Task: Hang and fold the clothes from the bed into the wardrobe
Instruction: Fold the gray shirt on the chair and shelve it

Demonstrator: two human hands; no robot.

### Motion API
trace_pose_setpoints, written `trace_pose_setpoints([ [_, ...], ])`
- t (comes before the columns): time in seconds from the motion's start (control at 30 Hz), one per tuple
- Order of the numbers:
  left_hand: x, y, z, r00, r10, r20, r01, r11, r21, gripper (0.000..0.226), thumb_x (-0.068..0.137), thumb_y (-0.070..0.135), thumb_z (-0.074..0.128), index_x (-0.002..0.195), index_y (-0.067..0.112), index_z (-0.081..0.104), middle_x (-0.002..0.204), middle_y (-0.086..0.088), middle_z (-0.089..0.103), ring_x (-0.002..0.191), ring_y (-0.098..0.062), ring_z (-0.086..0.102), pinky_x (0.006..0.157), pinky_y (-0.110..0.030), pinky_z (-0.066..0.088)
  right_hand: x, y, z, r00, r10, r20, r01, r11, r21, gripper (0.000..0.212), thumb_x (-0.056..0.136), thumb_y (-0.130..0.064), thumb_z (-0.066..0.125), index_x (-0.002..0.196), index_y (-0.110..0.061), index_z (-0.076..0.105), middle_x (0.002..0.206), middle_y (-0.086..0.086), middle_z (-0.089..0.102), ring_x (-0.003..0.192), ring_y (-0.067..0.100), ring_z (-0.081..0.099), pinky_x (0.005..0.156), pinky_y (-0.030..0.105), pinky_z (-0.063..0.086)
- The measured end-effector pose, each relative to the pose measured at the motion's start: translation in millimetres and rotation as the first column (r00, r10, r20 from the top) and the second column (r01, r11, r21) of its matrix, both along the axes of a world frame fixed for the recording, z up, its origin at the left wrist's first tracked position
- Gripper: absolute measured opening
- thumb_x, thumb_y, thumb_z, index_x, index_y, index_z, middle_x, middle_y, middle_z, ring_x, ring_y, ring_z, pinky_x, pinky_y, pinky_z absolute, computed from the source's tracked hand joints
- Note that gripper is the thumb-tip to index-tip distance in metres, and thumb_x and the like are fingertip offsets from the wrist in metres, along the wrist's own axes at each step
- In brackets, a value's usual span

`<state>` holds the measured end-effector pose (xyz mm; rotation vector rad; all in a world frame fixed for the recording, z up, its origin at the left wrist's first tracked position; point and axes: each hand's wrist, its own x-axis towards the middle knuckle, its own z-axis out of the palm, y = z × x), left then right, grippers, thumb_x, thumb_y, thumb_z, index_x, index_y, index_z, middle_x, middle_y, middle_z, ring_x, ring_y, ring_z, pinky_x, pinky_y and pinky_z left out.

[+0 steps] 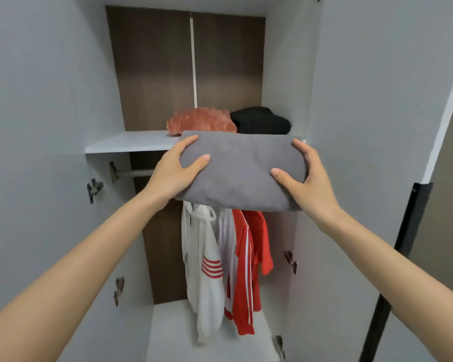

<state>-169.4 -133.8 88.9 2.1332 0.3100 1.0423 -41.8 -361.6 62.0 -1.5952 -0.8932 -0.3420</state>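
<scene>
I hold a folded grey garment (242, 171) in front of the open wardrobe, level with its white shelf (131, 142). My left hand (175, 171) grips the garment's left end, thumb on top and fingers underneath. My right hand (307, 176) grips its right end the same way. The garment's far edge reaches the shelf's front edge. On the shelf behind it lie a folded orange-pink garment (202, 120) and a folded black garment (262, 120).
Below the shelf a rail (134, 173) carries a white jacket with red stripes (203, 270) and a red jacket with white stripes (247, 270). Wardrobe doors stand open at left (37, 126) and right (377, 100). A dark post (403, 244) stands at the right.
</scene>
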Motion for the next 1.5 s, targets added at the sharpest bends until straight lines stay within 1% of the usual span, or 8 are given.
trace_pose_setpoints([
  [0.23, 83.0, 84.6, 60.9, 0.988, 0.089, 0.126, -0.095, 0.995, 0.039, 0.053, 0.088, 0.045, 0.062, 0.137, 0.035, 0.044, 0.138, 0.011, 0.045, 0.113, -0.003, 0.042, 0.086, -0.016, 0.033, 97.9, 96.7, 76.7, 0.994, 0.05, 0.095, -0.055, 0.997, 0.055, 0.065, 0.082, -0.032, 0.075, 0.138, -0.031, 0.041, 0.136, -0.008, 0.046, 0.121, 0.007, 0.044, 0.096, 0.02, 0.035],
  [0.5, 109.3, 200.7, 105.8, 0.944, 0.276, 0.182, -0.28, 0.96, -0.001, 0.05, 0.086, 0.04, 0.066, 0.133, 0.03, 0.051, 0.124, 0.017, 0.048, 0.11, -0.004, 0.046, 0.088, -0.014, 0.035, 157.7, 244.1, 132.7, 0.97, 0.205, 0.131, -0.2, 0.979, -0.048, 0.066, 0.085, -0.037, 0.07, 0.139, -0.036, 0.033, 0.135, -0.007, 0.04, 0.114, 0.01, 0.044, 0.095, 0.033, 0.048],
  [0.63, 104.5, 264.8, 116.2, 0.91, 0.397, 0.12, -0.408, 0.909, 0.081, 0.054, 0.089, 0.036, 0.065, 0.138, 0.023, 0.048, 0.138, 0.004, 0.05, 0.124, -0.016, 0.047, 0.101, -0.024, 0.035, 166.5, 321.6, 139.3, 0.953, 0.296, 0.056, -0.29, 0.952, -0.102, 0.069, 0.087, -0.034, 0.068, 0.143, -0.039, 0.027, 0.137, -0.003, 0.038, 0.117, 0.015, 0.042, 0.099, 0.047, 0.047],
  [0.9, 120.0, 395.6, 103.3, 0.811, 0.584, -0.026, -0.568, 0.798, 0.202, 0.057, 0.09, 0.026, 0.064, 0.142, 0.015, 0.043, 0.14, -0.011, 0.05, 0.127, -0.03, 0.046, 0.106, -0.035, 0.035, 175.3, 473.9, 118.6, 0.926, 0.377, -0.003, -0.364, 0.892, -0.267, 0.072, 0.094, -0.009, 0.057, 0.151, -0.025, 0.017, 0.149, 0.008, 0.031, 0.133, 0.025, 0.038, 0.109, 0.031, 0.033],
  [1.1, 143.1, 465.1, 94.3, 0.765, 0.616, -0.189, -0.557, 0.78, 0.286, 0.064, 0.092, 0.024, 0.061, 0.148, 0.014, 0.03, 0.14, -0.02, 0.045, 0.128, -0.035, 0.044, 0.106, -0.038, 0.032, 197.9, 548.5, 110.0, 0.926, 0.371, 0.062, -0.299, 0.825, -0.479, 0.083, 0.093, 0.0, 0.054, 0.154, -0.022, 0.001, 0.16, 0.012, -0.013, 0.149, 0.025, 0.003, 0.115, 0.03, 0.012],
  [1.27, 175.7, 476.7, 80.0, 0.388, 0.82, -0.421, -0.521, 0.572, 0.634, 0.053, 0.101, 0.037, 0.042, 0.149, 0.026, 0.023, 0.152, -0.016, 0.021, 0.138, -0.035, 0.027, 0.112, -0.047, 0.024, 203.1, 576.1, 104.7, 0.879, 0.242, 0.411, 0.074, 0.784, -0.617, 0.059, 0.098, -0.008, 0.043, 0.151, -0.018, 0.02, 0.16, 0.016, -0.01, 0.143, 0.039, 0.009, 0.112, 0.044, 0.023],
  [1.37, 198.8, 479.0, 78.0, 0.362, 0.789, -0.496, -0.395, 0.612, 0.685, 0.043, 0.104, 0.036, 0.025, 0.146, 0.029, 0.031, 0.155, -0.008, 0.021, 0.14, -0.033, 0.023, 0.114, -0.057, 0.011, 200.3, 590.2, 110.1, 0.82, 0.323, 0.472, 0.165, 0.657, -0.735, 0.046, 0.103, -0.029, 0.032, 0.147, -0.015, 0.034, 0.16, 0.013, 0.011, 0.146, 0.03, 0.013, 0.117, 0.045, 0.019],
  [1.5, 198.9, 498.9, 69.1, 0.464, 0.592, -0.66, -0.317, 0.806, 0.5, 0.049, 0.104, 0.04, 0.012, 0.152, 0.032, 0.019, 0.156, -0.005, 0.027, 0.142, -0.03, 0.025, 0.116, -0.051, 0.016, 202.9, 607.8, 100.3, 0.879, 0.369, 0.301, 0.157, 0.372, -0.915, 0.055, 0.105, -0.038, 0.012, 0.154, -0.014, 0.011, 0.161, 0.014, 0.004, 0.148, 0.034, 0.005, 0.119, 0.048, 0.012],
])
